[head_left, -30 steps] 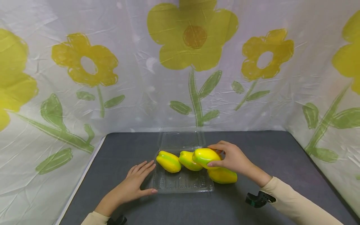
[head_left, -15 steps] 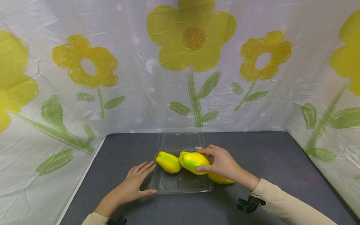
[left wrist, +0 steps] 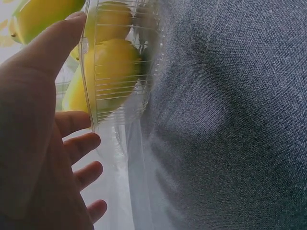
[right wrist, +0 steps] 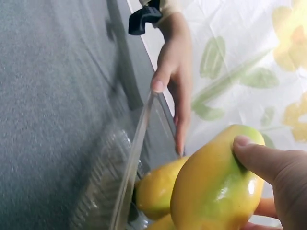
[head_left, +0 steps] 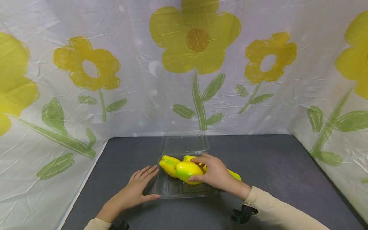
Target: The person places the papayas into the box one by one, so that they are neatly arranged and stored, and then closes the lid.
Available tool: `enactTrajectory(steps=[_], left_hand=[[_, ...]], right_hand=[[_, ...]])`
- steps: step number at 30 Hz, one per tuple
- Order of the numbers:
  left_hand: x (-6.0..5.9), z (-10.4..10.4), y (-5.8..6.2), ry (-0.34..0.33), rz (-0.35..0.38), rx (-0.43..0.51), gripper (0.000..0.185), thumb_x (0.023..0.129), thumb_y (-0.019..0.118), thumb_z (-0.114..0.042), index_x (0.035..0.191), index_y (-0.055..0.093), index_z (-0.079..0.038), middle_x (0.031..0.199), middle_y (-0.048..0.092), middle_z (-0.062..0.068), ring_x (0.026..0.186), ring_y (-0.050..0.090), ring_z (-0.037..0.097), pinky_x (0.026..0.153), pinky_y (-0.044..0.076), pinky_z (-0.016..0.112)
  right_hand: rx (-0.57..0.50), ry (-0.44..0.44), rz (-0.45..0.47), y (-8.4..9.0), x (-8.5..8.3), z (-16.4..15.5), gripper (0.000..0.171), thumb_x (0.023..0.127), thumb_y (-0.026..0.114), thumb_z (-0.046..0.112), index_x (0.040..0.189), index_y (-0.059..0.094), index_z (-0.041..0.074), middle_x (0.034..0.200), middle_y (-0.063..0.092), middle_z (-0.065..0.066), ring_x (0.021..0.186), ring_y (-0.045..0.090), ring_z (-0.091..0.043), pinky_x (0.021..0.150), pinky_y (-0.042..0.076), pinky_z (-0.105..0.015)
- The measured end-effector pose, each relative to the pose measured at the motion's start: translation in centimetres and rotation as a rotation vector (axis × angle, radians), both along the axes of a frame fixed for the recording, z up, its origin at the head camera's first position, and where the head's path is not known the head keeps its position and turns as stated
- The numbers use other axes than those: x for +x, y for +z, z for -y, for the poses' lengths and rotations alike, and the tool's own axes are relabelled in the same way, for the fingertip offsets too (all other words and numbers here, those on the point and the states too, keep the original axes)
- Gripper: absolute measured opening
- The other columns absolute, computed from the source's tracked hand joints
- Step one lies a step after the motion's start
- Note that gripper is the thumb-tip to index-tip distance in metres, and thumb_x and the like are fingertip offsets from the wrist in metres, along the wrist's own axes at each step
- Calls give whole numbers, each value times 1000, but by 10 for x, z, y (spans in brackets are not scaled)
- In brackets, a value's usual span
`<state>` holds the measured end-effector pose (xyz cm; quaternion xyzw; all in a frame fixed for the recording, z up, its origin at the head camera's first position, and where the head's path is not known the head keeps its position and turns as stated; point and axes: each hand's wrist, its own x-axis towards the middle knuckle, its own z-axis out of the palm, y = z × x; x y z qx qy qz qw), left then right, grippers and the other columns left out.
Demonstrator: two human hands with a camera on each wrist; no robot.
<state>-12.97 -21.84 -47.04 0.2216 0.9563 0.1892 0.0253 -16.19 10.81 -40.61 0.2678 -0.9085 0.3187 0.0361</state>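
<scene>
A flat, dark grey tabletop with a woven-looking surface (head_left: 267,156) lies under both the left hand (head_left: 138,186) and the right hand (head_left: 215,171), its far corners rounded. Beyond them and to either side hangs a creased white cloth sheet printed with flowers (head_left: 143,108). High beyond the space between the hands is a broad yellow flower with a round brown-orange centre (head_left: 196,40), its green stem running down almost to the table. Farther left than the left hand is a smaller golden-yellow flower with a white oval centre (head_left: 87,64); its match, a golden-yellow flower on a slanting green stem (head_left: 270,59), sits beyond and to the right of the right hand.
</scene>
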Motion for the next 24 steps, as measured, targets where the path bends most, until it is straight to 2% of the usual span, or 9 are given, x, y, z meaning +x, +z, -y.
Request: enactTrajectory(steps=[6, 12, 19, 24], left_hand=[[-1, 0, 0, 3, 7, 4, 93, 83, 70, -59, 156, 32, -15, 165, 27, 9, 151, 24, 41, 114, 17, 71], [0, 0, 0, -3, 1, 11, 93, 83, 70, -59, 156, 33, -14, 164, 28, 9, 150, 25, 42, 114, 18, 71], [1, -1, 0, -7, -8, 22, 92, 84, 70, -59, 155, 34, -14, 164, 29, 9, 149, 26, 43, 113, 19, 71], [0, -1, 0, -8, -9, 25, 91, 84, 69, -59, 155, 34, -14, 164, 30, 10, 148, 27, 44, 113, 19, 72]], right_hand=[[-11, 2, 34, -6, 1, 11, 64, 71, 85, 52, 124, 70, 19, 106, 68, 7, 90, 64, -12, 71, 51, -23], [-9, 13, 52, -13, 2, 20, 64, 72, 83, 54, 125, 70, 21, 104, 67, 8, 87, 62, -9, 70, 49, -23], [-14, 22, 71, -21, 1, 29, 66, 74, 80, 57, 128, 68, 21, 116, 69, 5, 91, 60, -8, 72, 48, -22], [-29, 30, 85, -25, 3, 34, 65, 75, 80, 55, 129, 67, 19, 112, 69, 6, 87, 59, -6, 72, 48, -21]])
